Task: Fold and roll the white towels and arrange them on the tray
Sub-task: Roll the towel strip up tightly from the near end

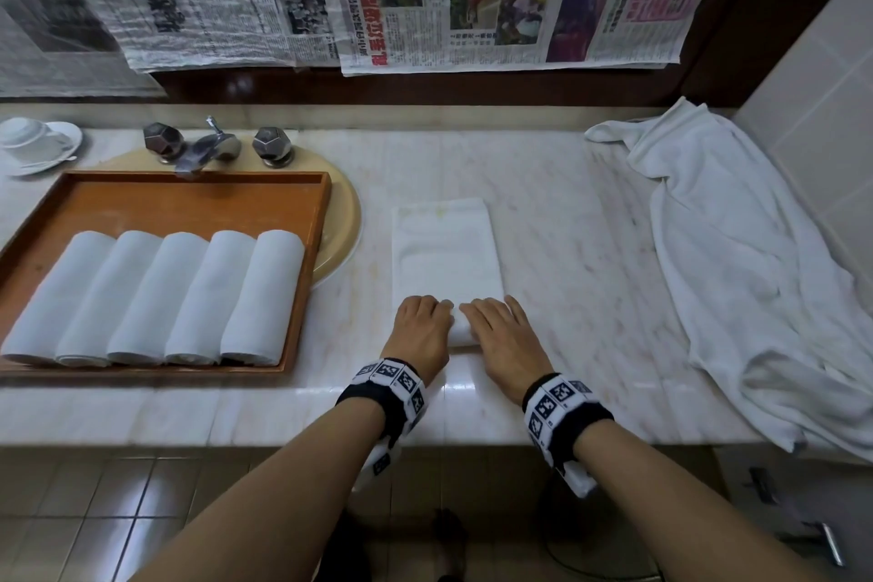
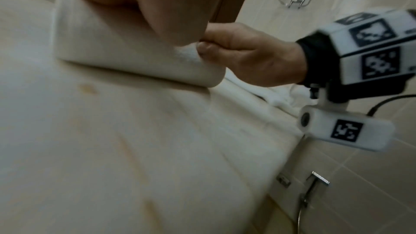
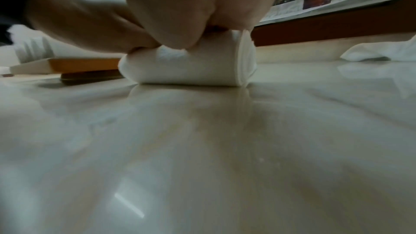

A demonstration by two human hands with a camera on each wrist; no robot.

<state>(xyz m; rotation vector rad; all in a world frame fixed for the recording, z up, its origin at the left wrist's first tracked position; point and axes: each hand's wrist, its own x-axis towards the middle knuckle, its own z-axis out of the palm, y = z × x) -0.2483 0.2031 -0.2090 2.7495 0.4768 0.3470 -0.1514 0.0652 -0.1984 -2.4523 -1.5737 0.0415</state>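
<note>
A folded white towel lies lengthwise on the marble counter. Its near end is rolled up into a short roll. My left hand and right hand sit side by side on that roll, fingers curled over it and thumbs tucked against it. The left wrist view shows the roll with the right hand pinching its end. To the left, a wooden tray holds several rolled white towels in a row along its near side.
A large loose white towel is draped over the counter's right end and hangs over the front edge. A faucet and beige basin sit behind the tray. A cup and saucer stand far left. Newspapers cover the wall.
</note>
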